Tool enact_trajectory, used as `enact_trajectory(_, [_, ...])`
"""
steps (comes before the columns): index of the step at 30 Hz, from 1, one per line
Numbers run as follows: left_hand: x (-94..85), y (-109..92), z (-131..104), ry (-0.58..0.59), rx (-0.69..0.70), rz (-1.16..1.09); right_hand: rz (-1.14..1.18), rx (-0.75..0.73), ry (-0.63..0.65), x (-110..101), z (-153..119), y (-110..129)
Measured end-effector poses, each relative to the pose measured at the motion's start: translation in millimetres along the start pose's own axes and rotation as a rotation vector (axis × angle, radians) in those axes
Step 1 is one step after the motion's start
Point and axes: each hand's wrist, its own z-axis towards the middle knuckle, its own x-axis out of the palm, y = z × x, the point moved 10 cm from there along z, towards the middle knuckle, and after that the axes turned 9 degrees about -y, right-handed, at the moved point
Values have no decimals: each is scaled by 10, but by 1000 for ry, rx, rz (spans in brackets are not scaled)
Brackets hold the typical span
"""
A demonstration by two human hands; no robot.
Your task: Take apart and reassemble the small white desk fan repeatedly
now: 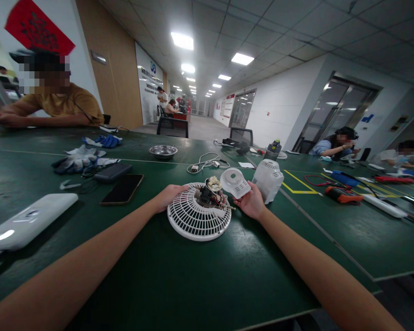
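we have one white fan grille (188,216) lying on the green table (207,280), with one exposed motor (205,195) sitting on it. our left hand (169,196) holds the grille's left edge, fingers at the rim. our right hand (251,202) holds one white slotted cover (235,182) beside the motor. we count one white housing (268,183) just past that hand, one dark phone (122,189) to our left, and one metal bowl (163,151) beyond.

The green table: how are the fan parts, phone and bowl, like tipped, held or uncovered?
White round plastic fan grille: lying flat, left hand at its rim.
Dark motor: uncovered, atop the grille.
White vented plastic cover: tilted, held in right hand.
White boxy plastic housing: standing upright.
Black rectangular phone: flat, no lit screen.
Shiny round metal bowl: open side up.
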Motion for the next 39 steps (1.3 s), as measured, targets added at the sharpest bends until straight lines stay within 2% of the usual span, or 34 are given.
enact_trajectory(39, [12,1,15,12,20,3,-3,-4,16,-4,11,-6])
